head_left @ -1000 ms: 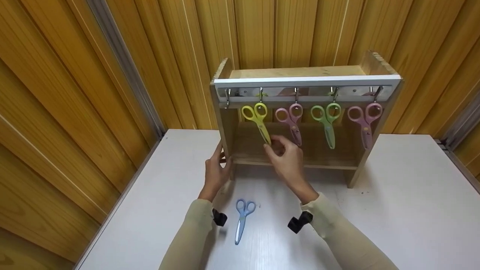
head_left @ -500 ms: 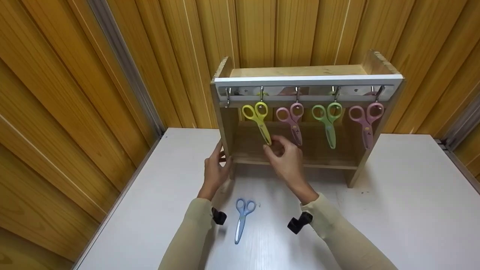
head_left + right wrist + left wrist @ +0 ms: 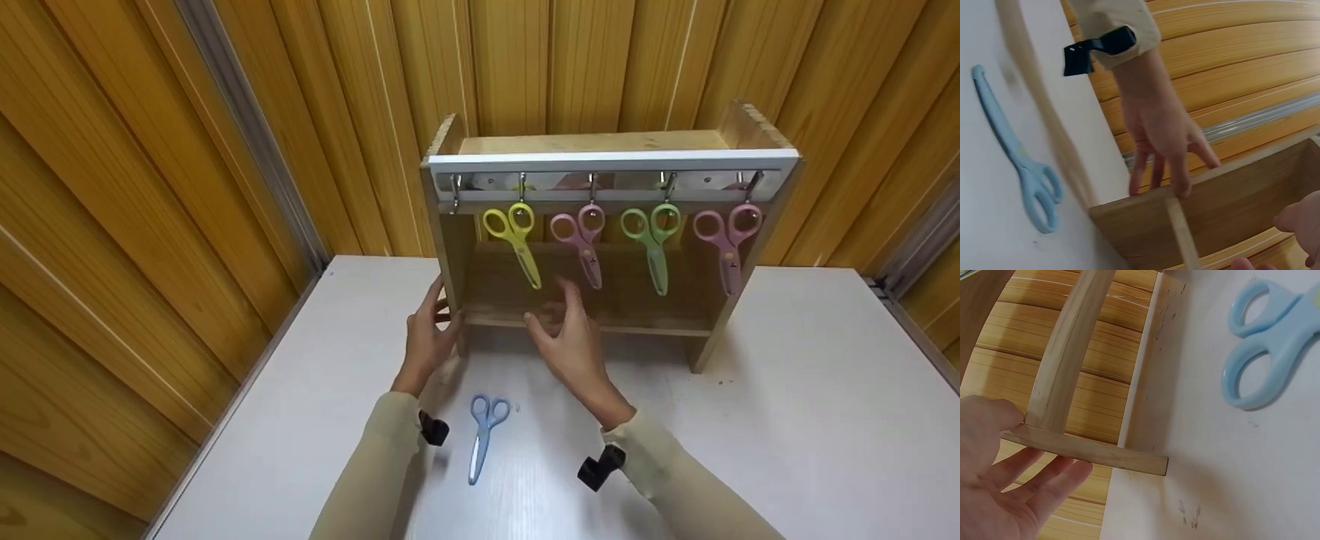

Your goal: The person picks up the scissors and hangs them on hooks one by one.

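Note:
In the head view my left hand [image 3: 426, 345] grips the left side panel of a small wooden rack [image 3: 709, 337]. The left wrist view has the thumb on one face of that panel [image 3: 1109, 453] and the fingers on the other. My right hand [image 3: 574, 341] is in front of the rack, fingers spread, holding nothing. Just above it hang yellow scissors [image 3: 523, 251], apart from the fingers, one handle loop on a hook. Pink scissors [image 3: 579, 240], green scissors [image 3: 654, 244] and another pink pair [image 3: 726, 244] hang alongside. Light blue scissors [image 3: 482, 435] lie on the table between my forearms.
A metal hook strip [image 3: 634, 180] runs along the rack's top front, its leftmost hook [image 3: 454, 193] bare. The rack stands on a white table [image 3: 825, 390]. Wood-patterned walls [image 3: 585, 67] rise behind and at the sides.
My right hand has let go of the tip of the yellow scissors and dropped slightly, its fingers spreading. The yellow scissors stay hanging. The left hand keeps its grip on the rack.

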`<action>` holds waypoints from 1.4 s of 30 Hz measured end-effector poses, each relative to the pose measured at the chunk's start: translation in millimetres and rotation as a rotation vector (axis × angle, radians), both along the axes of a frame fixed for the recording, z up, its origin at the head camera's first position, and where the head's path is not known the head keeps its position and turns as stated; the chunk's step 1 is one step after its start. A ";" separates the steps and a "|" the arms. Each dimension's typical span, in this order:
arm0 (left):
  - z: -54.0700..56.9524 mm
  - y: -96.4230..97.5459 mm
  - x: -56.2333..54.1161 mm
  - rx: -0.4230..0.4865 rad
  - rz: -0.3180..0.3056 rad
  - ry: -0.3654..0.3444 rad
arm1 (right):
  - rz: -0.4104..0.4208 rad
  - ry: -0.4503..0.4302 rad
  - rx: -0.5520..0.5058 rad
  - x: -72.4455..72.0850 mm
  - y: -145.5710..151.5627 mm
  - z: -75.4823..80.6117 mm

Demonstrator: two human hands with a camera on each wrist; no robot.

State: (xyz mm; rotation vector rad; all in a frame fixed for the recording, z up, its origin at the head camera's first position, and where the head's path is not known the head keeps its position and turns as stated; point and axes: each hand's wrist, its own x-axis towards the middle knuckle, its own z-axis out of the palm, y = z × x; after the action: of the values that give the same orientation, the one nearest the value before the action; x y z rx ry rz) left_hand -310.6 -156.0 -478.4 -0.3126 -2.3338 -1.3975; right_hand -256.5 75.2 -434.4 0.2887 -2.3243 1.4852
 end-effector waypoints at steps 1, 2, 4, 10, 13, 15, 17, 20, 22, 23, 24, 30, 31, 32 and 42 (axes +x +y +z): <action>0.9 -0.1 0.1 -0.001 0.000 -0.005 | 0.002 -0.014 0.013 2.2 -0.1 -3.3; 1.5 -0.4 -0.1 0.002 -0.001 -0.007 | 0.004 -0.031 0.031 4.3 -0.4 -6.9; 1.7 -0.8 -0.1 -0.001 0.003 -0.008 | 0.010 -0.074 0.080 9.2 -1.6 -14.0; 2.7 0.7 -0.7 -0.003 0.020 -0.029 | 0.083 -0.184 0.308 26.5 -9.7 -35.4; 2.7 2.1 -0.7 -0.013 0.029 -0.036 | 0.152 -0.212 0.403 36.5 -16.4 -44.8; 2.3 2.7 -0.8 -0.016 0.035 -0.038 | 0.191 -0.216 0.457 43.6 -22.0 -49.6; 1.5 3.0 -0.9 -0.017 0.039 -0.036 | 0.224 -0.213 0.503 50.5 -27.6 -53.3; 0.2 3.1 -1.2 -0.005 0.035 -0.024 | 0.260 -0.196 0.547 59.3 -35.5 -58.3; -0.3 2.7 -1.3 -0.006 0.033 -0.018 | 0.270 -0.186 0.567 63.9 -40.3 -61.3; -0.4 2.7 -1.3 -0.007 0.032 -0.016 | 0.274 -0.182 0.574 66.1 -42.5 -62.9; -0.4 2.6 -1.2 -0.010 0.032 -0.014 | 0.278 -0.179 0.581 68.0 -44.5 -64.6; 0.4 3.1 -0.1 -0.019 0.037 -0.027 | 0.288 -0.141 0.651 77.5 -53.1 -73.4; 0.3 3.4 0.0 -0.017 0.034 -0.031 | 0.288 -0.128 0.664 78.5 -53.7 -74.6; 0.3 3.6 0.1 -0.016 0.031 -0.032 | 0.287 -0.114 0.677 79.3 -53.9 -75.5; -0.9 1.7 0.4 0.004 0.021 -0.030 | 0.301 -0.087 0.718 75.8 -42.0 -72.4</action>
State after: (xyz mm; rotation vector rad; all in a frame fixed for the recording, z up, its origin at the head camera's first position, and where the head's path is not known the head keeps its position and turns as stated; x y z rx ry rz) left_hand -310.2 -154.3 -479.3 -0.2668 -2.3519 -1.4058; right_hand -180.7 33.2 -506.8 0.7973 -2.9095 0.7111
